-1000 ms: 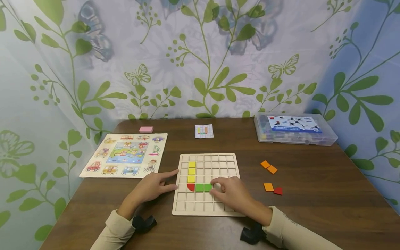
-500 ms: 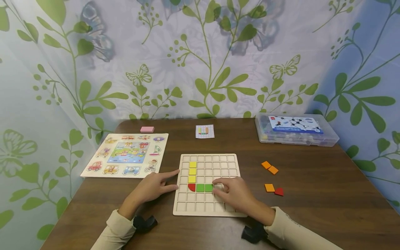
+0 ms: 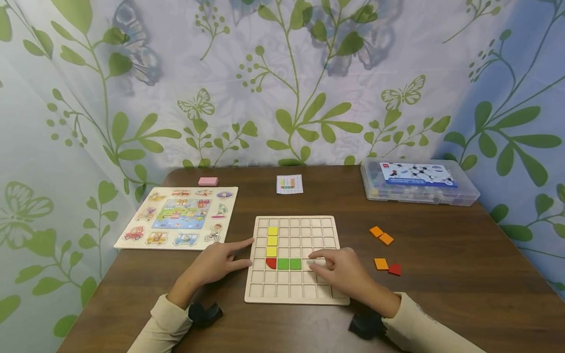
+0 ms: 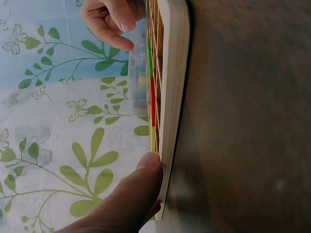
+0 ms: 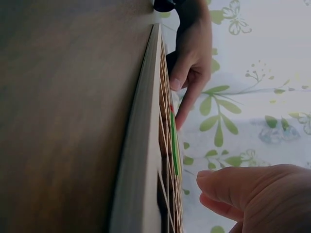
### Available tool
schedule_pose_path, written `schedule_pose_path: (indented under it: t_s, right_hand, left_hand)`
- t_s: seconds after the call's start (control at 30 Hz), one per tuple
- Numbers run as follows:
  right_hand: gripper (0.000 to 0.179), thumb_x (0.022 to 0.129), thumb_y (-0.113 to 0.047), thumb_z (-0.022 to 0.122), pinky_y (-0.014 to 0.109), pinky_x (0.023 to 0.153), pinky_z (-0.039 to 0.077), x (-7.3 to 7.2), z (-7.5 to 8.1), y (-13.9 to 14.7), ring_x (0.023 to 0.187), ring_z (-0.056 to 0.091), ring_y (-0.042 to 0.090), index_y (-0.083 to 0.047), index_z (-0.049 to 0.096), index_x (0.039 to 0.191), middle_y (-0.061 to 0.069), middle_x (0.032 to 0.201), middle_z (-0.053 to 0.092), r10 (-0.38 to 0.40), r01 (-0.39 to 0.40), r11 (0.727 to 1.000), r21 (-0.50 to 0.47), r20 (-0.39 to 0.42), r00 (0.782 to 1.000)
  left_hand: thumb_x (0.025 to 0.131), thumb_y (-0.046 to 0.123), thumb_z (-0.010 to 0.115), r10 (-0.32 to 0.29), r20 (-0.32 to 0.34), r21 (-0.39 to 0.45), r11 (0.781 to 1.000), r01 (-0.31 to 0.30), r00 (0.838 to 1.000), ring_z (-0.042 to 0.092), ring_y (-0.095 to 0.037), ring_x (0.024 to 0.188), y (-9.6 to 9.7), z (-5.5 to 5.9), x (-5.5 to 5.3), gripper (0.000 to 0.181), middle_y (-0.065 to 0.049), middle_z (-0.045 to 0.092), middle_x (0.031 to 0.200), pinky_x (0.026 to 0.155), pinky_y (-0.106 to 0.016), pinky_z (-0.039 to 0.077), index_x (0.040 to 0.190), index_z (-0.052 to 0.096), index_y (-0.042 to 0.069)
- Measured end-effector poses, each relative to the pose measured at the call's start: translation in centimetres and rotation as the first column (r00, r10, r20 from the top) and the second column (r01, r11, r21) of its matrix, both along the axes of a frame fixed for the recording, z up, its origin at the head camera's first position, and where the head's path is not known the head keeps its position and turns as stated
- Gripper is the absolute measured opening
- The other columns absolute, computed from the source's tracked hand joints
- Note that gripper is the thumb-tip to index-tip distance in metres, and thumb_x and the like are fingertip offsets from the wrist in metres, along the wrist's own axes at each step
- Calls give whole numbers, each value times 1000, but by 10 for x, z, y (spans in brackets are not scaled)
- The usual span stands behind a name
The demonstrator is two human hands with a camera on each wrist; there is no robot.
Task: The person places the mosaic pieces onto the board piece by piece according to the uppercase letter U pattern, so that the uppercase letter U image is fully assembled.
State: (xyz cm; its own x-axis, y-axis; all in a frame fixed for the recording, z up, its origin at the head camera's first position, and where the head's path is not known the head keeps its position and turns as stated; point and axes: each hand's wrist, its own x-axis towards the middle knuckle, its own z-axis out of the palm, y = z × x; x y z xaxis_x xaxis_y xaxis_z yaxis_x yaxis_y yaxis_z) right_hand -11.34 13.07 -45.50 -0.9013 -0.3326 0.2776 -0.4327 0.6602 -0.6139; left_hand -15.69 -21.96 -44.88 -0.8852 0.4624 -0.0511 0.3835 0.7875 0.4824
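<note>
A pale wooden grid board (image 3: 318, 294) lies on the table. Three yellow square tiles (image 3: 272, 241) form a column in its cells. Below them sits a red quarter-round tile (image 3: 271, 264), and two green square tiles (image 3: 289, 264) continue that row to the right. My left hand (image 3: 216, 262) touches the board's left edge with extended index finger and thumb; the left wrist view shows the thumb (image 4: 131, 191) against the rim. My right hand (image 3: 346, 269) hovers over the board, right of the green tiles, thumb and index apart and holding nothing.
Three orange tiles (image 3: 381, 264) and a red tile (image 3: 395, 269) lie right of the board. A pattern card (image 3: 290, 184) is behind it. A picture puzzle (image 3: 132, 215) lies left, a pink block (image 3: 208, 182) beyond it. A clear plastic case (image 3: 463, 193) stands back right.
My right hand has moved slightly right, away from the second green tile, which stays in its cell. The left hand keeps its place at the board's edge.
</note>
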Motion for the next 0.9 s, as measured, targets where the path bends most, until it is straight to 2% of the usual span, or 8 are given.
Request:
schedule_pose_path:
  t_s: [0.27, 0.53, 0.77, 0.9]
  right_hand:
    - [12, 86, -26, 85, 21, 47, 22, 5, -2, 24, 46, 23, -1, -21, 82, 97, -20, 53, 27, -76, 75, 997, -21, -50, 996]
    - [16, 83, -21, 88, 21, 47, 20, 10, -5, 52, 49, 18, -3, -18, 82, 97, -21, 55, 24, -149, 152, 988, 1, -159, 976]
    - [16, 86, -27, 85, 21, 48, 21, 15, -3, 74, 49, 17, -1, -22, 81, 100, -20, 55, 24, -185, 191, 981, 38, -112, 976]
    - [16, 87, -30, 84, 21, 48, 24, 16, -2, 93, 48, 20, -1, -23, 81, 101, -19, 55, 27, -162, 167, 984, 63, -71, 984]
  left_hand:
    - [93, 54, 70, 2, -5, 3, 1000, -2, 1000, 24, -6, 48, 0, 1, 0, 63, 10, 33, 52, 49, -25, 27, 151, 53, 33]
    - [93, 54, 70, 1, -2, 2, 1000, -1, 1000, 25, -5, 48, 0, 0, 1, 63, 10, 35, 53, 49, -25, 28, 150, 54, 33]
    - [94, 55, 69, -3, -2, -2, 1000, 3, 1000, 26, -5, 47, 0, -1, 1, 63, 10, 35, 52, 48, -25, 29, 151, 53, 33]
    - [93, 55, 69, -4, -12, 0, 1000, 4, 1000, 25, -5, 47, 0, -2, 1, 63, 10, 35, 52, 48, -25, 28, 151, 53, 33]
